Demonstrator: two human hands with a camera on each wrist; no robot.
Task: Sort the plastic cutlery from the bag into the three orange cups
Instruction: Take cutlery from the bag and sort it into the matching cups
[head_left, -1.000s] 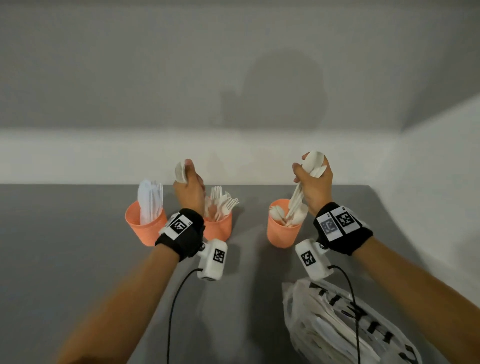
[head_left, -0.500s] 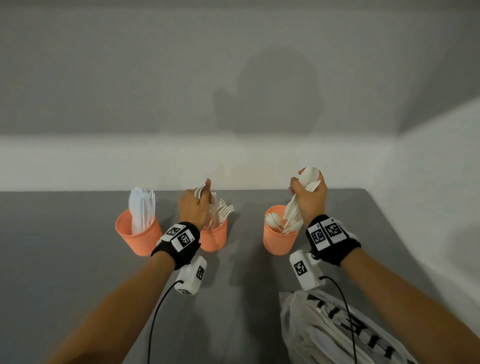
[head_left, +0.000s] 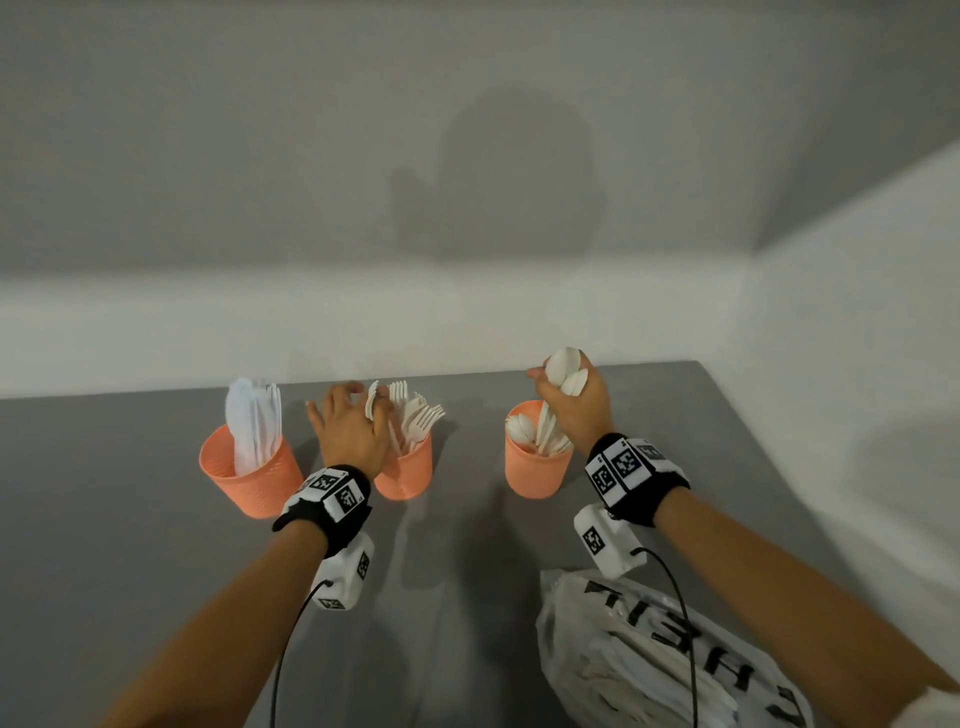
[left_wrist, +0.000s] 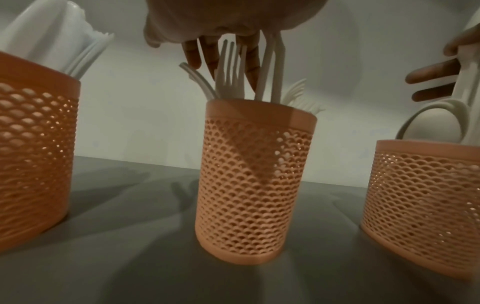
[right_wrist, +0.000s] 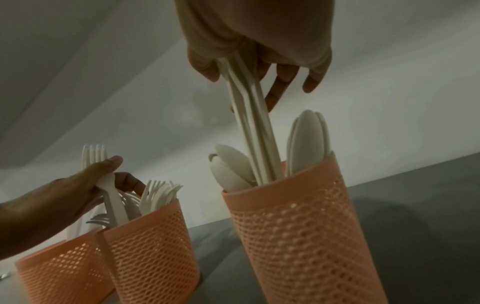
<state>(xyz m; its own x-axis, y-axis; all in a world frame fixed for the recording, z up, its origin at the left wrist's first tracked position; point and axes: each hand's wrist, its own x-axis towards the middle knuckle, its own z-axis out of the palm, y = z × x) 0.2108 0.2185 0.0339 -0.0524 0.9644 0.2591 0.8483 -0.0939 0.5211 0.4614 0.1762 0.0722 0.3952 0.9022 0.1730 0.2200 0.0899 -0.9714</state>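
Three orange mesh cups stand in a row. The left cup (head_left: 249, 470) holds white knives, the middle cup (head_left: 405, 470) forks, the right cup (head_left: 537, 467) spoons. My left hand (head_left: 363, 402) hovers over the middle cup and pinches a white fork (right_wrist: 110, 189) between thumb and fingers, its handle down inside that cup (left_wrist: 255, 174). My right hand (head_left: 569, 400) grips a bundle of white spoons (right_wrist: 255, 131). Their bowls stick out above the fist and their handles reach into the right cup (right_wrist: 298, 236).
A printed plastic bag (head_left: 654, 654) with more white cutlery lies on the grey table (head_left: 130, 519) near its front right, under my right forearm. White walls close the table's back and right sides. Cables hang from both wrist cameras.
Both hands have come down toward the cups. The left hand carried its fork from between the left and middle cups into the middle cup. The right hand lowered the spoons deeper into the right cup.
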